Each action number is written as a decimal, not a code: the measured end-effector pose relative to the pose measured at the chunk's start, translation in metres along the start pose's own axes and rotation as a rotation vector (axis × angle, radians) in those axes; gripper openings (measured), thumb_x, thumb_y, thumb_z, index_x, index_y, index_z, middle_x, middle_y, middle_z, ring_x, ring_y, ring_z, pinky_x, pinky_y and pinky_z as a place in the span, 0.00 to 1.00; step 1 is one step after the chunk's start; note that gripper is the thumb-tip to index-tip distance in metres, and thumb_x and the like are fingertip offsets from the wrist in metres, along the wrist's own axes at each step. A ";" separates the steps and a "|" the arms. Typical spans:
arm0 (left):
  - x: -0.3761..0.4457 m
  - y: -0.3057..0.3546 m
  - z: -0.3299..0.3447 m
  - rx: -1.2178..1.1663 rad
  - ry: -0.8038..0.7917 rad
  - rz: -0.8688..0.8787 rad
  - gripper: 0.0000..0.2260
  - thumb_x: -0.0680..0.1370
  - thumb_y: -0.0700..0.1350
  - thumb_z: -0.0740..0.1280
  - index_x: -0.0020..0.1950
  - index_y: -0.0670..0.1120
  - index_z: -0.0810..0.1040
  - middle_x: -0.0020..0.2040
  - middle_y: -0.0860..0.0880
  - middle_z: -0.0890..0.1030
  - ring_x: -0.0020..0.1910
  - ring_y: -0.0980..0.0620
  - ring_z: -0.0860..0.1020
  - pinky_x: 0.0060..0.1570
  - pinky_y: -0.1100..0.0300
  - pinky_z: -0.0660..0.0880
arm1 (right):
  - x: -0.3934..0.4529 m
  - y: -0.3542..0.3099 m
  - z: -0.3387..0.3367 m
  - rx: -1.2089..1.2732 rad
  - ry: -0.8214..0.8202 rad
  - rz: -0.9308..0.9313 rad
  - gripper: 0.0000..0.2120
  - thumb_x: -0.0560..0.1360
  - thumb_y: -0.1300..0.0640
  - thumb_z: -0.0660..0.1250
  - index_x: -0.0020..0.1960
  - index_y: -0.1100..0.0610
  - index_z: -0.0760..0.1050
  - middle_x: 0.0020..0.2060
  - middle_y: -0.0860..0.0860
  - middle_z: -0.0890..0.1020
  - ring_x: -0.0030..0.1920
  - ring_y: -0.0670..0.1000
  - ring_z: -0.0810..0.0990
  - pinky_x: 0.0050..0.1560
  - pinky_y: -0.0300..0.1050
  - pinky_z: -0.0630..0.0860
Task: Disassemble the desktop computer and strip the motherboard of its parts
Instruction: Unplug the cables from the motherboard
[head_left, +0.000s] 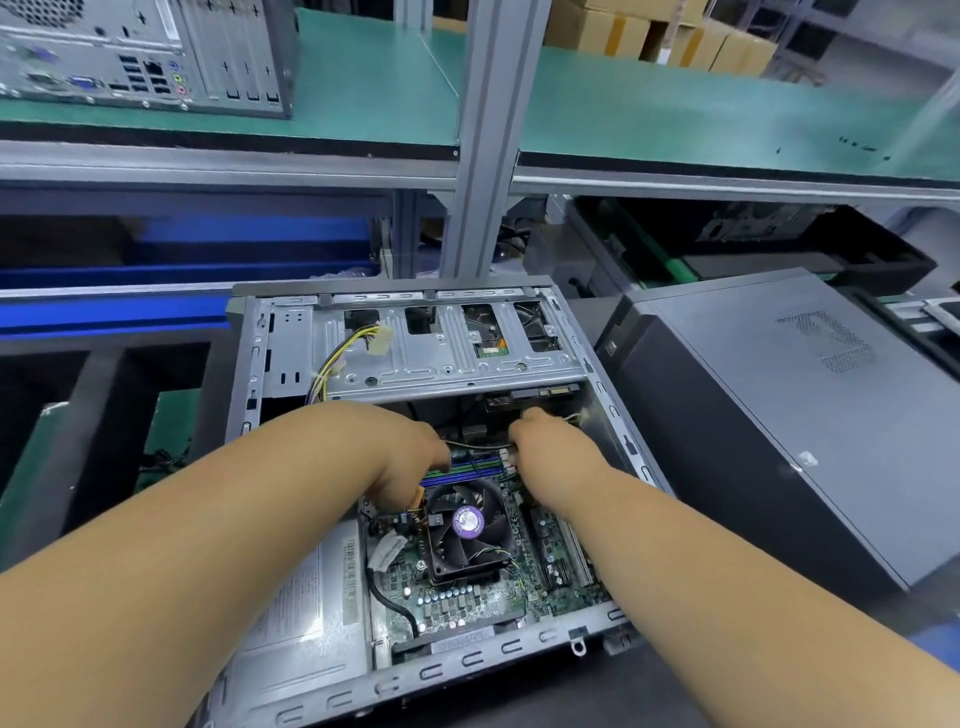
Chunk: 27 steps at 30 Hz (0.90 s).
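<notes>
An open desktop case (291, 691) lies on its side in front of me. Inside sits the green motherboard (467, 592) with a black CPU fan (467, 525) bearing a purple label. Both hands reach in above the fan, near the blue and green memory slots (467, 467). My left hand (400, 452) has its fingers curled downward beside the slots; what they hold is hidden. My right hand (535, 441) is curled around a thin black cable (478, 444) that runs between the two hands. The silver power supply (301, 603) fills the case's left side.
A metal drive cage (441, 348) with a yellow-black wire bundle (337, 358) spans the case's far end. A closed grey computer tower (789, 415) lies to the right. Another tower (145, 52) stands on the green upper shelf. A grey frame post (488, 156) rises behind the case.
</notes>
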<state>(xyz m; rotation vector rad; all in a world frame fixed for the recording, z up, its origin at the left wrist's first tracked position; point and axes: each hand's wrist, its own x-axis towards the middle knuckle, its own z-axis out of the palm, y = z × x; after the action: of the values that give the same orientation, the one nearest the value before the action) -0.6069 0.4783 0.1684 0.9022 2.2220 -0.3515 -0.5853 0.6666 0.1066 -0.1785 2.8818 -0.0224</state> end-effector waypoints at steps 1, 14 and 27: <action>0.003 0.001 0.000 -0.023 -0.052 0.005 0.34 0.76 0.40 0.66 0.78 0.53 0.53 0.76 0.48 0.56 0.72 0.45 0.64 0.68 0.49 0.67 | 0.002 0.000 0.000 0.000 -0.021 0.013 0.10 0.78 0.63 0.63 0.59 0.60 0.75 0.59 0.57 0.73 0.54 0.60 0.78 0.51 0.49 0.76; 0.036 -0.006 0.004 -0.332 0.136 -0.098 0.16 0.78 0.45 0.56 0.66 0.47 0.67 0.55 0.44 0.76 0.48 0.46 0.74 0.43 0.56 0.69 | 0.007 0.002 0.003 0.216 0.016 0.166 0.14 0.78 0.64 0.63 0.62 0.60 0.76 0.60 0.59 0.73 0.55 0.58 0.77 0.57 0.45 0.75; 0.034 -0.010 0.012 -0.262 0.120 0.063 0.25 0.82 0.53 0.56 0.78 0.55 0.54 0.79 0.51 0.52 0.76 0.45 0.54 0.74 0.49 0.53 | -0.004 0.002 -0.010 0.358 -0.012 0.199 0.21 0.79 0.65 0.62 0.71 0.59 0.69 0.67 0.57 0.69 0.59 0.58 0.76 0.55 0.43 0.71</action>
<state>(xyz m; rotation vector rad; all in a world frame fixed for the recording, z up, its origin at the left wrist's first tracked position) -0.6247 0.4822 0.1359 0.8668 2.2759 0.0255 -0.5845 0.6689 0.1170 0.1739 2.8091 -0.4924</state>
